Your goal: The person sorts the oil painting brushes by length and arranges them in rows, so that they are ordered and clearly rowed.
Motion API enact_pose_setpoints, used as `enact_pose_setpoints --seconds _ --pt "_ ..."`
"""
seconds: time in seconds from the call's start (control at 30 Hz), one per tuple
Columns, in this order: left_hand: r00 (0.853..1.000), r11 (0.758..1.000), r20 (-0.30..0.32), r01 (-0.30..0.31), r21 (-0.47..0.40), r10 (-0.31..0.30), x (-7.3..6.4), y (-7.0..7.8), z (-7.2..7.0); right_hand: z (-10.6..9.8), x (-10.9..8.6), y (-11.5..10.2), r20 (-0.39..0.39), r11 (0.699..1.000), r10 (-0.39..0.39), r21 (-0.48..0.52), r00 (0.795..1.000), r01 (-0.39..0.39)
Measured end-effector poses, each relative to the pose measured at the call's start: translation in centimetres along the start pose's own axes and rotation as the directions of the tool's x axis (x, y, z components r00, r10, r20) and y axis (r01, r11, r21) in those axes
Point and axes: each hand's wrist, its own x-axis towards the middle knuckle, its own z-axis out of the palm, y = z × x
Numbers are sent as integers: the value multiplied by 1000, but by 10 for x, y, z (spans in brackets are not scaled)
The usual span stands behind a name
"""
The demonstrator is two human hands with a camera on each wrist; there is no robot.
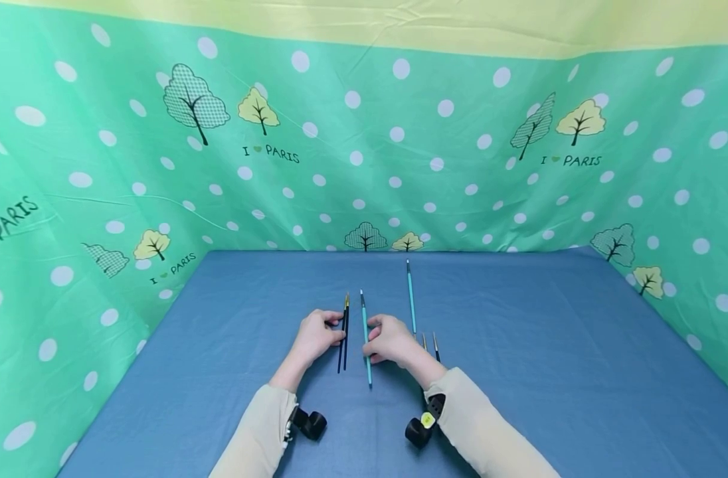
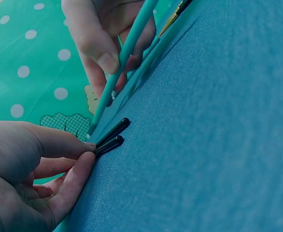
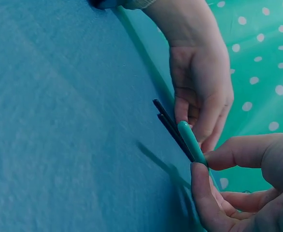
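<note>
Between the thumb and fingers of my left hand (image 1: 316,334) are two thin black paintbrushes (image 1: 346,345), side by side with their bristles pointing away. The left wrist view shows their rounded black handle ends (image 2: 113,131) sticking out past the fingertips. My right hand (image 1: 394,342) pinches a turquoise paintbrush (image 1: 365,325) by its handle, bristles also toward the back. Its handle end (image 3: 191,140) shows in the right wrist view, close to the black handles. A small gap separates the held brushes in the head view.
Another turquoise paintbrush (image 1: 410,295) lies on the blue tablecloth (image 1: 519,318) beyond my right hand. Two dark brushes (image 1: 436,346) lie partly hidden behind the right wrist. A green dotted curtain (image 1: 376,179) hangs along the back and sides.
</note>
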Motion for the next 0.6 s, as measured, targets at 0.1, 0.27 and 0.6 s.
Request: enact_pose_setpoints --seconds 0.1,0.27,0.6 --pt "1000 1000 4 -3 3 3 0 0 0 -5 2 1 -8 1000 -1 2 1000 1" --pt "1000 1000 16 4 3 -4 0 1 0 -15 4 5 -30 1000 1 -14 1000 -1" --pt "1000 1000 18 1 -1 -1 0 -1 -1 -39 9 8 -79 999 30 -11 996 -31"
